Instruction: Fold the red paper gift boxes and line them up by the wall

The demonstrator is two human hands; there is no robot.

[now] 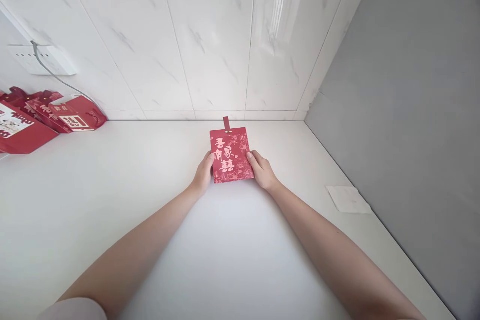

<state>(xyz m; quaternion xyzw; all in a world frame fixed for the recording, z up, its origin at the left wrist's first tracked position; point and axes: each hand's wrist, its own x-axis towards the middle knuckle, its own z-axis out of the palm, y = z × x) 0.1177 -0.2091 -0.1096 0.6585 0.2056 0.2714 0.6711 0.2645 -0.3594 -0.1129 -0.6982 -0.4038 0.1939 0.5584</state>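
Between my hands is a red gift bag [242, 162] with pink Chinese characters and flower outlines on its front. A dark red ribbon strap [226, 124] sticks up from its top edge. My left hand [205, 170] grips the bag's left side, its thumb near the front edge. On the other side, my right hand [263, 169] grips the right edge with the thumb on the front face. The fingers behind the bag are hidden. The bag faces me, slightly tilted, above the white tabletop [225, 250]; whether its base touches the surface I cannot tell.
Several red gift boxes and bags [80, 110] stand at the far left by the tiled wall [210, 35]. Above them is a socket panel [45, 60] with a grey cable [56, 77]. A white tissue [348, 199] lies at right beside the grey partition [405, 110].
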